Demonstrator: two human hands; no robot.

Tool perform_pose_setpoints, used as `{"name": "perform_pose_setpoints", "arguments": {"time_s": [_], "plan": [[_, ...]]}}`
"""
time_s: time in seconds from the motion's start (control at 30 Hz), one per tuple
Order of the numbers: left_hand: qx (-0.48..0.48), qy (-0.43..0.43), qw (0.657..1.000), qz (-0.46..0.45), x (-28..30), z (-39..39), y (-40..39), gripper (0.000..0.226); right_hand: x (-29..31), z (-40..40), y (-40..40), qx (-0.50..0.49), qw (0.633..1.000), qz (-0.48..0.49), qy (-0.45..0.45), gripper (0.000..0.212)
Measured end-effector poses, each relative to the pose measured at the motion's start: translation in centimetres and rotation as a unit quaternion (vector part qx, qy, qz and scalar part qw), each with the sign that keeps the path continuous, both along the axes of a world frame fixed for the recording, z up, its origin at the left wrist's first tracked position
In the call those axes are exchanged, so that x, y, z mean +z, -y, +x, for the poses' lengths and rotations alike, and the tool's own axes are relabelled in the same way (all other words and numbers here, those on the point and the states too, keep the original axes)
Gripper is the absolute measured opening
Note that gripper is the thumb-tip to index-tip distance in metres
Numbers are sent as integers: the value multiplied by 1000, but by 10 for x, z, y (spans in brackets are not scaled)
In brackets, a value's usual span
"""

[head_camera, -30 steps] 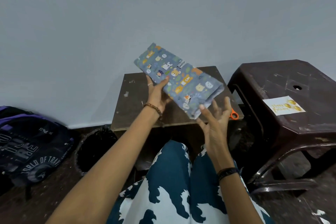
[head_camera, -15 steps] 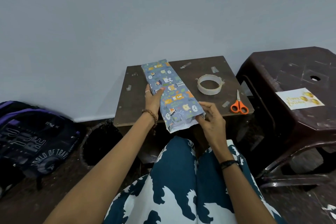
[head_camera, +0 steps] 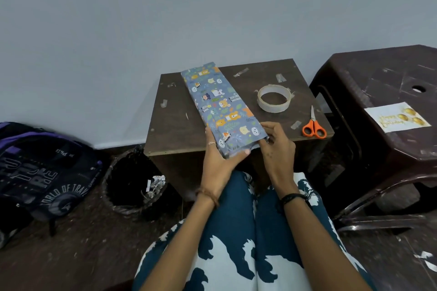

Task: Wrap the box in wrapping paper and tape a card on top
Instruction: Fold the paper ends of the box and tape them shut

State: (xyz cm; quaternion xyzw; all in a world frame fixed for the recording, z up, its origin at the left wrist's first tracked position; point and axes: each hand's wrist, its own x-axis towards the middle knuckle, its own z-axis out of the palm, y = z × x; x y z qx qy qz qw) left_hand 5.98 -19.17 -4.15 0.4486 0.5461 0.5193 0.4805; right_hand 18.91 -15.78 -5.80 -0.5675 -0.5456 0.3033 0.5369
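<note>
Here the wrapped box (head_camera: 221,106) lies flat on the table (head_camera: 172,125), running from the far edge to the near edge, its near end overhanging slightly; the left hand (head_camera: 218,160) grips that end's left side, thumb under the paper; the right hand (head_camera: 276,146) pinches the paper at the near right corner, fingers (head_camera: 268,126) curled; tape (head_camera: 273,98) and scissors (head_camera: 313,126) sit toward the right edge; the card (head_camera: 396,117) lies on the stool (head_camera: 378,82).

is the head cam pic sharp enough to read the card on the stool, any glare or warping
In the head view the light is dim and even, with no glare and only soft shadows. The card on the stool is soft: its gold lettering seems to read Happy Birthday. The wide lens bends the wall's base line and the table edges. The wrapped box print and both hands look fairly sharp.
</note>
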Motion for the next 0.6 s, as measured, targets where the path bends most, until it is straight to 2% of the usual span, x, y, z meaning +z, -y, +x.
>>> {"name": "perform_pose_setpoints", "arguments": {"time_s": [0.07,0.2,0.43,0.53,0.6], "plan": [[22,-88,996,7,-4,2,4,96,1,1,0,-3,1000,13,12,11],[85,-263,961,18,-1,-1,-2,75,2,4,-4,-11,998,42,45,16],[111,-386,916,19,8,8,1,65,-2,2,-8,-12,988,90,126,25],[109,-389,914,40,7,8,2,58,-3,1,-5,-12,988,95,125,24],[130,-376,916,57,8,6,3,44,-1,0,-4,-5,991,81,110,20]]}}
